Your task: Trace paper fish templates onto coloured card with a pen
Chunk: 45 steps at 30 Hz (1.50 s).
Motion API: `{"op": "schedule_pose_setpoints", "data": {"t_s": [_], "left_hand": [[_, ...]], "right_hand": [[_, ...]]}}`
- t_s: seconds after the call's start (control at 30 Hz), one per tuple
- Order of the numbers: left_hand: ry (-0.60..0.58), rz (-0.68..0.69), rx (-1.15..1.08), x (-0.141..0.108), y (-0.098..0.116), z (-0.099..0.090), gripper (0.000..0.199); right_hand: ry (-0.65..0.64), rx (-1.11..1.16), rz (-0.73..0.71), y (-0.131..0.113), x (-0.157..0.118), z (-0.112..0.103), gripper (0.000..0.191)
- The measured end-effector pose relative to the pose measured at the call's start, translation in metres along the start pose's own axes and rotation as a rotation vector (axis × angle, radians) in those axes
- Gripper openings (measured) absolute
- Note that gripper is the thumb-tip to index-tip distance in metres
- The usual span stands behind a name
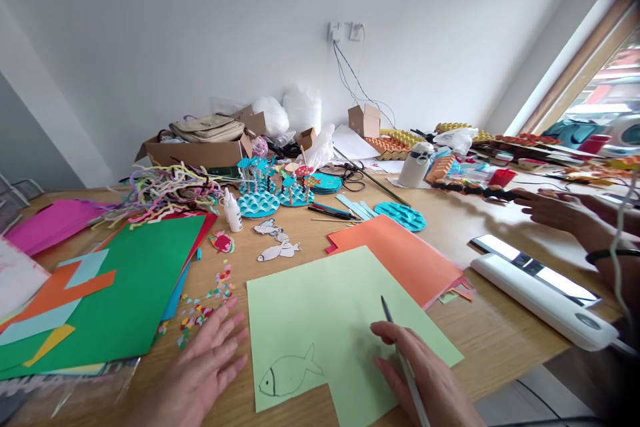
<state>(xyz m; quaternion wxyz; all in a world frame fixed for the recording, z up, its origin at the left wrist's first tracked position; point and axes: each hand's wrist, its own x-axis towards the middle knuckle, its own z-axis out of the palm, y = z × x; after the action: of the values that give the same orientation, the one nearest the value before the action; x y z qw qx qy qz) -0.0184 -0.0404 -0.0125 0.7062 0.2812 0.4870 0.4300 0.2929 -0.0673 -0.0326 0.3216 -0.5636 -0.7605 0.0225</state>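
Your left hand [200, 360] is open with its fingers loosely spread, just beside the left edge of a light green sheet of paper [320, 300]; whether it touches the table or the paper, you cannot tell from here. Your right hand [425, 367] is closed around a slim grey pen [411, 387], its dark end pointing away from you over the right part of that sheet. The two hands are well apart — between them, near the sheet's lower left corner, is an outlined fish drawing [293, 373]. The sheet lies in front of you on the wooden table, overlapping an orange sheet [395, 257]. Beyond its left part you have white fish cut-outs [279, 251], a red fish cut-out [221, 241] and a white glue bottle [233, 212]. Colourful confetti [217, 290] is scattered between the light green paper and a dark green sheet [145, 287] on your left. Over on your right, another person's hands [560, 217] reach across the table, near a long white device [540, 300].
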Motion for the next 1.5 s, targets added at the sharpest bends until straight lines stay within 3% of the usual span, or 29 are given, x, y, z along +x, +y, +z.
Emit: {"op": "schedule_pose_setpoints", "data": {"t_s": [0.2,0.37,0.5,0.6,0.8,1.07,1.5], "left_hand": [[-0.091,0.045,0.173,-0.002,0.016,0.015,0.053],[-0.122,0.270,0.444,0.031,0.034,0.014,0.045],[-0.073,0.421,0.667,0.060,0.049,0.014,0.044],[-0.009,0.434,0.924,0.073,0.064,0.020,0.046],[-0.016,0.472,1.491,0.101,0.080,0.029,0.051],[0.014,0.456,1.639,0.135,0.074,0.031,0.046],[0.057,0.544,1.678,0.162,0.064,0.026,0.039]], "right_hand": [[-0.088,0.074,-0.103,-0.021,0.037,-0.012,0.022],[-0.246,0.032,-0.209,-0.034,0.084,-0.012,0.022],[-0.376,0.014,-0.161,-0.039,0.120,0.005,0.026],[-0.479,0.021,-0.071,-0.039,0.142,0.021,0.027],[-0.483,0.084,0.072,-0.030,0.177,0.055,0.036],[-0.401,0.120,0.106,-0.016,0.190,0.099,0.039],[-0.320,0.214,0.098,-0.007,0.187,0.110,0.036]]}}
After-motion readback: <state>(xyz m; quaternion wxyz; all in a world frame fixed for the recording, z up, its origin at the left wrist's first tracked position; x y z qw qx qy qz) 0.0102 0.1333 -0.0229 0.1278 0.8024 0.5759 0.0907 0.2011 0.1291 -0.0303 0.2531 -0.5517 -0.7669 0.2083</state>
